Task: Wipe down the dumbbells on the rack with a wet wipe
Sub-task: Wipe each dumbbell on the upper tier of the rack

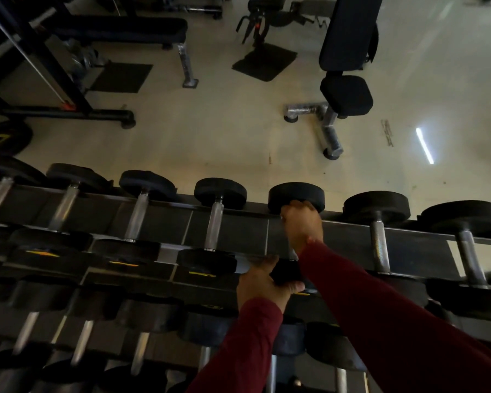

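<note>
Seven dumbbells (214,222) lie along the top tier of the rack (159,219); lower tiers hold more, too dark to count; two hands, left (262,282) and right (302,222); two benches (119,29) on the floor (224,123); one weight plate (4,137).

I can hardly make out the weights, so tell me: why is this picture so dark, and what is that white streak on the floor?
Head view: dim room, so the dumbbells and rack read nearly black; the streak is a lamp's glare on the glossy floor; wide-angle lens bows the rack; lower left edges are blurred.
</note>
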{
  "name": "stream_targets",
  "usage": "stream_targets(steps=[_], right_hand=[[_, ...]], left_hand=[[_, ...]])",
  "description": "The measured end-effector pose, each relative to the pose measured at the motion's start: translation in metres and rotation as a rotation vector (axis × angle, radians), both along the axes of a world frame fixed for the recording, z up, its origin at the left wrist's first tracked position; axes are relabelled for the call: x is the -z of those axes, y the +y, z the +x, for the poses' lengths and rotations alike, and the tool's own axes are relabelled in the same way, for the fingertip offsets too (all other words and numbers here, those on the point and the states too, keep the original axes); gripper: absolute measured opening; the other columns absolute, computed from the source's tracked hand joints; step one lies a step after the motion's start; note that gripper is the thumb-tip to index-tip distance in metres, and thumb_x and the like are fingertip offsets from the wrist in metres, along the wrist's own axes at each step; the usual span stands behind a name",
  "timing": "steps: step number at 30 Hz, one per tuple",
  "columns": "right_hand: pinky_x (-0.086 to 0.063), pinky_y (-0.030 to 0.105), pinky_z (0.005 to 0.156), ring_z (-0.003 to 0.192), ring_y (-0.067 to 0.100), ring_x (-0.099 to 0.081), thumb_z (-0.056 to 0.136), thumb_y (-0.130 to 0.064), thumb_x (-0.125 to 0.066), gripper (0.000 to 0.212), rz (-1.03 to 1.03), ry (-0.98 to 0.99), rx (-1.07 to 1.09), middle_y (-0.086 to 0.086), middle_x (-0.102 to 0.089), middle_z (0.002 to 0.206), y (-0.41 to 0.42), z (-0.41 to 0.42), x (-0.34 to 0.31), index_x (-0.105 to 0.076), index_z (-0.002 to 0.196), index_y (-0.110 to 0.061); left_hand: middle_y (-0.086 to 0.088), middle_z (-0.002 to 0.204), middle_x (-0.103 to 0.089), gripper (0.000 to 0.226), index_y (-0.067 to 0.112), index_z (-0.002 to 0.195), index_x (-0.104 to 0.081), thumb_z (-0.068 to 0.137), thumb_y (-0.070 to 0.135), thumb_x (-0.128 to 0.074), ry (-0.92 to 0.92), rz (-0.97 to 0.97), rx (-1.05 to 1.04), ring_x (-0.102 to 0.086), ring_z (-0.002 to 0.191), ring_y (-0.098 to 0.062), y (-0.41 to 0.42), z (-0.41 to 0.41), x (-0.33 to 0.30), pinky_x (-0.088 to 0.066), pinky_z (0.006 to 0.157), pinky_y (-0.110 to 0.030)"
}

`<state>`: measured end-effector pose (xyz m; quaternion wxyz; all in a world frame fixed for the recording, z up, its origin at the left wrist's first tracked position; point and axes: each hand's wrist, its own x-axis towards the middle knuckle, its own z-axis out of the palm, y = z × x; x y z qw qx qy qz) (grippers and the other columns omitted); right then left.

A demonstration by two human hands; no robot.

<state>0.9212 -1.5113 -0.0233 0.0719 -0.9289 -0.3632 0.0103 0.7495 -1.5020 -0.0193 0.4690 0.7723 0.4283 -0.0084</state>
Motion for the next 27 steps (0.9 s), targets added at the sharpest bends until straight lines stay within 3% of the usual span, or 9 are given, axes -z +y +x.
stream_targets(steps=[3,5,7,9,12,15,19,23,27], right_hand=[[-0.056,0.035,0.075,0.097,0.028,-0.063,0.091,-0.012,-0.057,0.019,-0.004,-0.017,-0.036,0.008,-0.066,0.103,-0.001,0.001,0.001,-0.071,0.104,-0.013],[-0.051,0.026,0.068,0.083,0.022,-0.066,0.090,-0.017,-0.062,0.015,0.186,0.035,0.068,0.003,-0.071,0.094,-0.009,-0.001,0.005,-0.076,0.094,-0.017],[-0.044,0.019,0.064,0.073,0.016,-0.067,0.087,-0.022,-0.069,0.010,0.468,0.144,0.318,-0.001,-0.075,0.083,-0.020,-0.004,0.009,-0.079,0.086,-0.021],[-0.053,0.022,0.073,0.076,0.015,-0.069,0.081,-0.032,-0.078,0.012,0.682,0.317,0.570,0.000,-0.076,0.080,-0.025,-0.003,0.010,-0.080,0.086,-0.021],[-0.054,0.028,0.092,0.087,0.016,-0.068,0.072,-0.039,-0.084,0.024,0.784,0.564,0.806,0.000,-0.075,0.083,-0.028,0.006,0.007,-0.079,0.086,-0.020],[-0.055,0.028,0.090,0.085,0.015,-0.068,0.069,-0.036,-0.087,0.022,0.786,0.754,0.875,0.000,-0.075,0.084,-0.035,0.017,0.003,-0.078,0.081,-0.020],[-0.054,0.020,0.058,0.071,0.010,-0.068,0.078,-0.017,-0.081,0.009,0.715,0.961,0.773,0.006,-0.074,0.086,-0.057,0.016,0.002,-0.074,0.081,-0.014],[-0.059,0.037,0.082,0.084,0.015,-0.072,0.074,-0.022,-0.083,0.016,0.494,0.981,0.641,0.000,-0.075,0.086,-0.081,0.005,0.023,-0.075,0.086,-0.014],[-0.054,0.020,0.070,0.082,0.006,-0.067,0.076,-0.024,-0.082,0.013,0.304,0.911,0.499,-0.004,-0.074,0.087,-0.089,0.004,0.021,-0.076,0.082,-0.014]], left_hand=[[0.011,0.136,-0.060,0.087,0.033,0.134,-0.060,0.055,0.055,-0.088,0.011,-0.005,0.003,-0.057,0.124,-0.009,0.000,0.001,0.000,-0.044,0.106,-0.026],[0.011,0.136,-0.061,0.087,0.033,0.134,-0.060,0.055,0.055,-0.089,0.004,-0.011,-0.004,-0.057,0.124,-0.009,-0.001,0.001,0.001,-0.043,0.106,-0.024],[0.010,0.134,-0.062,0.085,0.032,0.133,-0.061,0.056,0.052,-0.090,-0.003,-0.028,-0.017,-0.057,0.123,-0.009,-0.002,0.000,0.001,-0.043,0.105,-0.021],[0.010,0.133,-0.063,0.083,0.032,0.132,-0.062,0.056,0.051,-0.090,-0.011,-0.029,-0.022,-0.058,0.122,-0.009,-0.001,-0.001,0.001,-0.043,0.104,-0.020],[0.011,0.136,-0.061,0.083,0.034,0.133,-0.061,0.057,0.053,-0.089,-0.011,-0.016,-0.008,-0.056,0.124,-0.009,0.000,-0.002,0.000,-0.042,0.106,-0.020],[0.012,0.139,-0.058,0.084,0.034,0.135,-0.059,0.059,0.054,-0.088,-0.011,-0.003,0.007,-0.053,0.128,-0.008,0.001,-0.002,-0.001,-0.039,0.109,-0.023],[0.010,0.137,-0.060,0.083,0.036,0.135,-0.059,0.059,0.057,-0.087,0.012,0.020,0.010,-0.055,0.126,-0.011,0.000,-0.001,-0.002,-0.041,0.108,-0.024],[0.009,0.135,-0.062,0.083,0.036,0.134,-0.060,0.059,0.058,-0.087,0.020,0.036,0.012,-0.057,0.123,-0.011,0.000,-0.002,-0.002,-0.042,0.107,-0.024],[0.010,0.138,-0.059,0.083,0.037,0.135,-0.058,0.060,0.057,-0.086,0.023,0.053,0.025,-0.054,0.126,-0.011,0.000,-0.002,-0.003,-0.040,0.108,-0.024]])
